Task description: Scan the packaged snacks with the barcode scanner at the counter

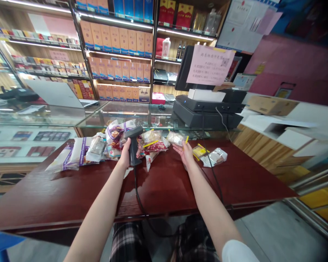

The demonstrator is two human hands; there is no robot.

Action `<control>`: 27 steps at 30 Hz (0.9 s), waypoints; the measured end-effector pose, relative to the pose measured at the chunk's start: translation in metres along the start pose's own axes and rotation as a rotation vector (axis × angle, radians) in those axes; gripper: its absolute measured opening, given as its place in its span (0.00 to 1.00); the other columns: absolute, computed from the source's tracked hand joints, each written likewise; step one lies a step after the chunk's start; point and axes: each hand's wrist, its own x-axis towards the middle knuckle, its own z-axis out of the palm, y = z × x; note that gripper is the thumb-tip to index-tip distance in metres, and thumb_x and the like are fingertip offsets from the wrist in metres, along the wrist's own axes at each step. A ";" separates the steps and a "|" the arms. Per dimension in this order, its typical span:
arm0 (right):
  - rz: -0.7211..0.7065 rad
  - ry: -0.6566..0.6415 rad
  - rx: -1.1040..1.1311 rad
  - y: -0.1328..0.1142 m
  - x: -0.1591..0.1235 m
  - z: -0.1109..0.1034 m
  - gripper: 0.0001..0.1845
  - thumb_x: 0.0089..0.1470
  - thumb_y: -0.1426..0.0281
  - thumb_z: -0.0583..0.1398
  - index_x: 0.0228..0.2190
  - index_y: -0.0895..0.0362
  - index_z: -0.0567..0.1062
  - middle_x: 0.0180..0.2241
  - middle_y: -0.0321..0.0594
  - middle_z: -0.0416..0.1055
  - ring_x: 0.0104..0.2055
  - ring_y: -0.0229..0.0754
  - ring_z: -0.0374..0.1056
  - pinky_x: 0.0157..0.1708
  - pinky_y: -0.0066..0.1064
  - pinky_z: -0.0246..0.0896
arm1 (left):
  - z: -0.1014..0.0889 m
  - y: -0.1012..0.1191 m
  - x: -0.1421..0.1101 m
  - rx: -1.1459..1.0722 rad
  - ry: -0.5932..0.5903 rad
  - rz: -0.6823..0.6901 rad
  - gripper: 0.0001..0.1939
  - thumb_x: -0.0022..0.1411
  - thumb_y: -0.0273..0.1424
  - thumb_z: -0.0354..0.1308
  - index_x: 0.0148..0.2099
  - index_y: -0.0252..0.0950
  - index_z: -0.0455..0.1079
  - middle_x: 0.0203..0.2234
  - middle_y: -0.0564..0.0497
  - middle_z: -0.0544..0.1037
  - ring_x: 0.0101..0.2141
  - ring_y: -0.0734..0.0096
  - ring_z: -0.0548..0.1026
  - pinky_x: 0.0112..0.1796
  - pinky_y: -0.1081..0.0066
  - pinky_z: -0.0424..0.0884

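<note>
My left hand (128,154) grips a black handheld barcode scanner (133,143), its head raised over the packets and its cable (138,196) trailing down across the counter. My right hand (184,151) is palm up, holding a clear plastic food packet (175,138) at the fingertips. A yellow-labelled packet (153,141) lies just left of that hand. Several wrapped packets with purple bands (76,154) are heaped further left, and a clear bag (214,157) lies to the right.
The packets rest on a dark red wooden counter (164,185). Behind it stand a glass display case (120,113), a black till (205,109) with a pink notice (210,65), and a laptop (54,92). Boxed goods fill the shelves (116,40). A cardboard box (272,105) sits on the right.
</note>
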 end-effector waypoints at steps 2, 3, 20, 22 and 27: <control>-0.021 -0.007 0.007 0.000 0.001 -0.007 0.18 0.53 0.57 0.68 0.39 0.53 0.71 0.35 0.37 0.81 0.36 0.45 0.81 0.41 0.39 0.78 | 0.002 -0.003 -0.001 0.020 -0.049 -0.025 0.27 0.59 0.54 0.61 0.42 0.33 0.70 0.22 0.52 0.73 0.14 0.77 0.64 0.15 0.74 0.61; -0.029 -0.021 0.015 0.000 0.002 -0.009 0.18 0.53 0.58 0.68 0.41 0.53 0.71 0.36 0.36 0.81 0.36 0.44 0.81 0.42 0.40 0.77 | 0.003 -0.004 -0.002 0.027 -0.077 -0.035 0.28 0.58 0.54 0.61 0.43 0.33 0.70 0.22 0.52 0.73 0.14 0.77 0.64 0.15 0.74 0.61; 0.098 -0.020 0.182 0.006 0.007 -0.008 0.08 0.57 0.67 0.62 0.40 0.51 0.71 0.42 0.34 0.79 0.41 0.41 0.78 0.49 0.45 0.75 | 0.008 -0.031 -0.005 0.254 -0.236 -0.187 0.32 0.60 0.58 0.57 0.42 0.30 0.71 0.22 0.49 0.75 0.13 0.77 0.64 0.16 0.73 0.60; 0.100 -0.032 0.174 0.007 0.007 -0.009 0.09 0.57 0.66 0.63 0.39 0.51 0.70 0.42 0.34 0.79 0.41 0.41 0.79 0.49 0.45 0.75 | 0.011 -0.030 -0.007 0.242 -0.234 -0.194 0.32 0.60 0.56 0.59 0.46 0.29 0.71 0.25 0.48 0.77 0.13 0.77 0.65 0.16 0.73 0.60; 0.110 -0.034 0.170 0.008 0.006 -0.008 0.11 0.56 0.65 0.64 0.40 0.51 0.70 0.39 0.35 0.79 0.39 0.42 0.79 0.48 0.44 0.76 | 0.015 -0.030 -0.010 0.257 -0.276 -0.228 0.29 0.61 0.54 0.59 0.45 0.30 0.71 0.24 0.47 0.77 0.13 0.75 0.67 0.14 0.74 0.59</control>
